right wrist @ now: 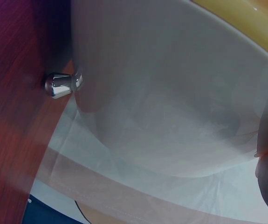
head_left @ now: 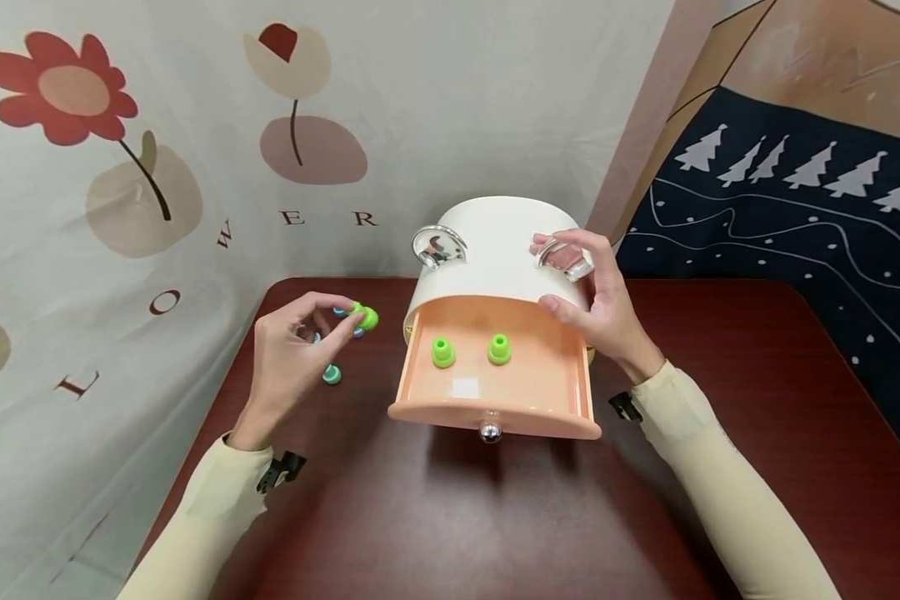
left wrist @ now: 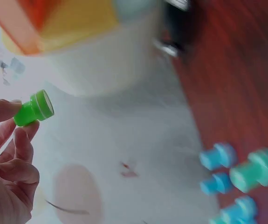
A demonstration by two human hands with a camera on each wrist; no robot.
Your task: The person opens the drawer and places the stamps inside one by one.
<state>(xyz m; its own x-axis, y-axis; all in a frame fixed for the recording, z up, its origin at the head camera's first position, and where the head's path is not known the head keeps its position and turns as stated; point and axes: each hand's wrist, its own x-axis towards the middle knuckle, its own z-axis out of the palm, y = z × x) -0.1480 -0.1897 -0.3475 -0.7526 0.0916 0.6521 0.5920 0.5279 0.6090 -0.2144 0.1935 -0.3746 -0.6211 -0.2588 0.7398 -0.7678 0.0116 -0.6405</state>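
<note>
1 held grn pc (head_left: 369,319), gap, drwr edge (head_left: 408,358)

Two stamps (head_left: 442,352) stand in the box's (head_left: 495,267) near-side drawer (head_left: 540,390); others (head_left: 332,375) lie on the table (head_left: 727,358) at left, near my left hand (head_left: 288,354).

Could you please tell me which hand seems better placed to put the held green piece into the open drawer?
The left hand, I'd judge: it pinches the green piece just left of the open drawer. The right hand seems to be steadying the white box while holding no visible piece.
</note>
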